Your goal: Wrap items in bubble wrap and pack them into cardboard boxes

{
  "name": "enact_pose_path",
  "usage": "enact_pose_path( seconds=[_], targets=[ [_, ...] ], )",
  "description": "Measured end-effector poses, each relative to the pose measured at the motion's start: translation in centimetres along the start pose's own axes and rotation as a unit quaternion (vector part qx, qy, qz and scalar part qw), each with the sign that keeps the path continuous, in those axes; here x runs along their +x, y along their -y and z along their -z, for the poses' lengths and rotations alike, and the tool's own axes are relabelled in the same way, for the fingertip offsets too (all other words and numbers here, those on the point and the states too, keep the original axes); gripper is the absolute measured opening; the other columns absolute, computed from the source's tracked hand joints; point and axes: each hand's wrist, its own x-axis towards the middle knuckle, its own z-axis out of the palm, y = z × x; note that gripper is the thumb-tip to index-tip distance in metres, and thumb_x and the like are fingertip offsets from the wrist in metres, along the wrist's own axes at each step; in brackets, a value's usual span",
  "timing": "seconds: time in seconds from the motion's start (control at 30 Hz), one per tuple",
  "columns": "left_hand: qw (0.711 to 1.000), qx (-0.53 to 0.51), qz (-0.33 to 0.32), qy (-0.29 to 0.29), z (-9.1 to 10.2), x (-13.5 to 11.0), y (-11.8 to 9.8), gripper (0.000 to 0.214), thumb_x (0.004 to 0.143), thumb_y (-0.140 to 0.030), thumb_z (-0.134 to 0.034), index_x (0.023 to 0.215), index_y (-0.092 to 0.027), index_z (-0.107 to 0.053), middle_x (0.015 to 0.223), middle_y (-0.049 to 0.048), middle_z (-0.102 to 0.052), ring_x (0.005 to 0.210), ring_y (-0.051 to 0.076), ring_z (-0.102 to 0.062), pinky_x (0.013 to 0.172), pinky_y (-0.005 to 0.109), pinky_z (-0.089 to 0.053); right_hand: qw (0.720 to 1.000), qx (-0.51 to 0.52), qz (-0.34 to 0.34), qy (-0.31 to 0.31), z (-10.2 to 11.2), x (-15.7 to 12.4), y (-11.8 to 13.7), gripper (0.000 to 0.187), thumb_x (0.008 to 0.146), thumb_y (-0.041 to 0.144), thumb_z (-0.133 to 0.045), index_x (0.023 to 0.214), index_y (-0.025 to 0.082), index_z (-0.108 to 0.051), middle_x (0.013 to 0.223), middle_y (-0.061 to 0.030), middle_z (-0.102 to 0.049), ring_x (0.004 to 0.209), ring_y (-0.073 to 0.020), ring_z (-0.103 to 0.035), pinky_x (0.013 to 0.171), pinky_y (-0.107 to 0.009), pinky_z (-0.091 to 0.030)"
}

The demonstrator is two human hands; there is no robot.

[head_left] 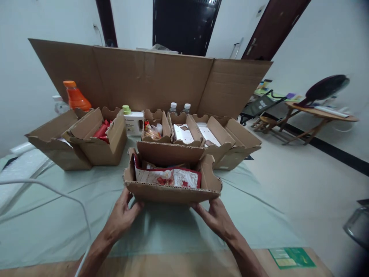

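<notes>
Brown corrugated-cardboard open-topped box (173,195) sits mid-scene, at the clock's centre, with 12 pointing away from the person. From here I see the left grip (123,213) at its 7 o'clock corner, thumb and fingers pinching cardboard; right grip (215,219) does likewise at 5. Box upright; can't tell if its base touches the surface. Inside: red-and-cream printed packet (167,177), lying along the near wall.

Pale green cloth (164,227) covers most of the light wooden surface (173,265), wood showing at 6. Row beyond: tan cardboard bin with red packets (115,144) at 10, white printed carton (134,125) near 11, tan cardboard bin with colourful packets (155,115) between 11 and 12, tan cardboard bin with a white flat item (193,129) just past 12. Orange plastic bottle (77,99) at 10, tall brown cardboard panel (152,77) behind at 12. White cable (31,180) runs 9 to 8. Green printed flat sheet (291,257), 4 o'clock.
</notes>
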Motion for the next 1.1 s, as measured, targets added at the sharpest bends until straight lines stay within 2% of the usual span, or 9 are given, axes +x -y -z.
enact_pose_path(
  seconds=[0.17,0.3,0.4,0.5,0.6,0.7,0.83,0.97,1.1],
  targets=[
    [1.0,-0.004,0.009,-0.002,-1.0,1.8,1.3,0.067,0.082,-0.034,-0.063,0.145,-0.019,-0.046,0.146,0.0146,-0.057,0.128,0.027,-0.061,0.11,0.043,-0.048,0.999,-0.035,-0.004,-0.041,2.3,1.0,-1.1,0.048,0.09,0.04,-0.061,0.135,0.022,-0.058,0.126,-0.0124,-0.071,0.11,-0.0294,-0.069,0.095,-0.046,-0.058],
    [0.999,0.018,0.019,-0.02,-0.8,1.5,2.3,0.05,0.081,-0.035,-0.063,0.128,-0.018,-0.06,0.127,0.0136,-0.07,0.115,0.027,-0.068,0.103,0.043,-0.053,0.989,-0.069,0.058,-0.118,7.3,2.3,3.4,0.05,0.095,0.04,-0.06,0.144,0.033,-0.054,0.139,-0.009,-0.064,0.124,-0.0295,-0.063,0.103,-0.046,-0.053],
    [0.997,0.061,0.002,-0.039,-0.9,1.7,2.2,0.041,0.08,-0.036,-0.062,0.117,-0.018,-0.065,0.108,0.0112,-0.075,0.1,0.026,-0.071,0.093,0.041,-0.057,0.979,-0.114,0.165,0.039,8.8,6.4,8.1,0.078,0.082,0.052,-0.075,0.152,0.033,-0.047,0.148,-0.0093,-0.058,0.133,-0.0349,-0.056,0.111,-0.05,-0.046],
    [0.995,0.088,-0.021,-0.047,-1.1,2.1,2.0,0.036,0.078,-0.036,-0.063,0.109,-0.018,-0.067,0.101,0.0102,-0.075,0.092,0.025,-0.071,0.085,0.038,-0.058,0.932,-0.179,0.211,0.232,7.2,11.8,11.0,0.103,0.064,0.056,-0.088,0.153,0.027,-0.047,0.151,-0.0112,-0.055,0.136,-0.0392,-0.052,0.112,-0.055,-0.043],
    [0.993,0.102,-0.028,-0.052,-1.2,2.1,2.1,0.034,0.08,-0.033,-0.06,0.11,-0.018,-0.066,0.102,0.0101,-0.074,0.092,0.025,-0.071,0.083,0.037,-0.057,0.901,-0.215,0.216,0.308,4.9,15.4,11.3,0.108,0.051,0.052,-0.093,0.148,0.022,-0.055,0.129,-0.0124,-0.071,0.117,-0.0376,-0.065,0.098,-0.047,-0.051],
    [0.991,0.115,-0.032,-0.058,-1.5,1.8,2.2,0.035,0.082,-0.032,-0.059,0.114,-0.018,-0.065,0.105,0.0109,-0.073,0.096,0.026,-0.07,0.086,0.039,-0.057,0.897,-0.219,0.206,0.325,4.1,15.7,10.9,0.081,0.056,0.044,-0.092,0.131,0.025,-0.069,0.09,-0.0045,-0.076,0.084,-0.0279,-0.07,0.074,-0.036,-0.051],
    [0.988,0.132,-0.048,-0.064,-1.9,1.4,2.2,0.038,0.083,-0.03,-0.057,0.119,-0.02,-0.065,0.105,0.0108,-0.073,0.099,0.028,-0.07,0.085,0.04,-0.058,0.876,-0.243,0.219,0.354,4.8,13.0,11.5,0.03,0.075,0.022,-0.082,0.104,0.023,-0.075,0.089,-0.0039,-0.074,0.084,-0.0245,-0.066,0.077,-0.036,-0.046],
    [0.985,0.149,-0.061,-0.057,-2.5,1.3,2.3,0.034,0.086,-0.03,-0.055,0.117,-0.019,-0.065,0.107,0.0116,-0.072,0.096,0.027,-0.069,0.083,0.038,-0.058,0.874,-0.245,0.209,0.365,5.1,11.7,11.9,0.018,0.082,0.017,-0.075,0.099,0.022,-0.073,0.093,-0.0037,-0.073,0.088,-0.0229,-0.065,0.081,-0.035,-0.044],
    [0.985,0.144,-0.076,-0.051,-2.8,1.9,2.8,0.043,0.088,-0.027,-0.055,0.13,-0.017,-0.06,0.121,0.0144,-0.069,0.112,0.028,-0.066,0.097,0.041,-0.054,0.876,-0.263,0.209,0.345,5.2,12.7,11.5,0.012,0.082,0.014,-0.072,0.09,0.022,-0.072,0.089,-0.0028,-0.074,0.085,-0.0223,-0.065,0.08,-0.035,-0.042]
  ],
)
